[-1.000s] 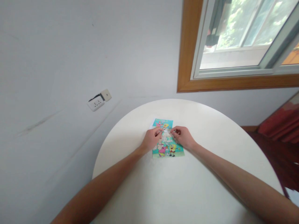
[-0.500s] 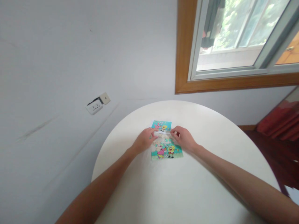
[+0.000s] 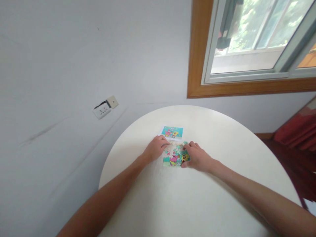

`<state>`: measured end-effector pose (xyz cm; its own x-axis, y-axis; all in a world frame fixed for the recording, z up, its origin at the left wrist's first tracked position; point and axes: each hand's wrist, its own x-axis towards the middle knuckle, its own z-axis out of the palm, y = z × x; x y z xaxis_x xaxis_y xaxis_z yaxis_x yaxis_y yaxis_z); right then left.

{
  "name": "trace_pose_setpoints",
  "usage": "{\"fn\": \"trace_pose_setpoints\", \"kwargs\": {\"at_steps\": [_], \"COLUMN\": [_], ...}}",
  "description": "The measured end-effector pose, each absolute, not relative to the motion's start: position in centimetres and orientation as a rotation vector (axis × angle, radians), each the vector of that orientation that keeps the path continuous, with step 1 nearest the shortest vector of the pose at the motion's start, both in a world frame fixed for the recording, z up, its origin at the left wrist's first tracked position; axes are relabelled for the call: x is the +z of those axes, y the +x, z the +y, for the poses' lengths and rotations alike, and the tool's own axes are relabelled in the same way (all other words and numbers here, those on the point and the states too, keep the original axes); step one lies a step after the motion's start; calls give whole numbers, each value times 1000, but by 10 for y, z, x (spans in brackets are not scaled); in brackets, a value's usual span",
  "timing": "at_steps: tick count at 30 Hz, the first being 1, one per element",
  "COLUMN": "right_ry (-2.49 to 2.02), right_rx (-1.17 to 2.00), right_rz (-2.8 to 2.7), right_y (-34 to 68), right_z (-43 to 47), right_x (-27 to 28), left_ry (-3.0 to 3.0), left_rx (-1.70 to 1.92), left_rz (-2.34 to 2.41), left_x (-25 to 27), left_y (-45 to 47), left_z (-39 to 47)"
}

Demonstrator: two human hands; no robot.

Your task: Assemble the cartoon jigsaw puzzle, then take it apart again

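A partly assembled jigsaw puzzle (image 3: 173, 160) with pink and yellow cartoon figures lies on the white table. Loose jigsaw pieces (image 3: 174, 143) are scattered along its far side, some with their beige backs up. My left hand (image 3: 156, 148) is at the left of these pieces, fingers stretched toward them and slightly apart. Over the puzzle's right side rests my right hand (image 3: 197, 156), thumb at the near edge and fingers spread toward the far pieces, covering part of the yellow figure. Just beyond the pieces lies a picture card (image 3: 172, 132) with similar figures and a white border.
The round white table (image 3: 158, 204) stands close to a pale wall (image 3: 74, 59). On the wall to the left is a socket (image 3: 102, 111), pulled partly loose. A wood-framed window (image 3: 197, 89) is at the upper right, with a red curtain (image 3: 297, 123) below it.
My right hand has left the near edge of the card and come toward me, onto the puzzle's right side. My left hand stays near the pieces. The view has shifted slightly.
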<state>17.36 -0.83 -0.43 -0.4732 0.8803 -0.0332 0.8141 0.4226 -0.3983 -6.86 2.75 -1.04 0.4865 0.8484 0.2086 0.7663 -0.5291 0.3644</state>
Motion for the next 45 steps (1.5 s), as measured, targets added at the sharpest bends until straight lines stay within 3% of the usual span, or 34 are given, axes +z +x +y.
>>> {"fn": "trace_pose_setpoints", "kwargs": {"at_steps": [8,18,27,36,45], "right_ry": [-1470,-1448,-1561,-1691,-1508], "right_rx": [654,426,410,596,718], "right_rz": [-2477,-2313,-2255,-2553,-2506], "right_y": [175,164,176,171,172], "right_z": [-6,-1,5,-23,-16], "right_x": [-2,-19,-4,15,11], "left_ry": [2583,2608,2595,2586,2430], "left_rx": [447,581,617,301,315], "left_rz": [1129,1233,1560,1246,1176], "left_x": [-12,-20,-10,-7,-7], "left_y": [-50,-33,-51,-52,-50], "left_z": [4,13,23,-2,3]}}
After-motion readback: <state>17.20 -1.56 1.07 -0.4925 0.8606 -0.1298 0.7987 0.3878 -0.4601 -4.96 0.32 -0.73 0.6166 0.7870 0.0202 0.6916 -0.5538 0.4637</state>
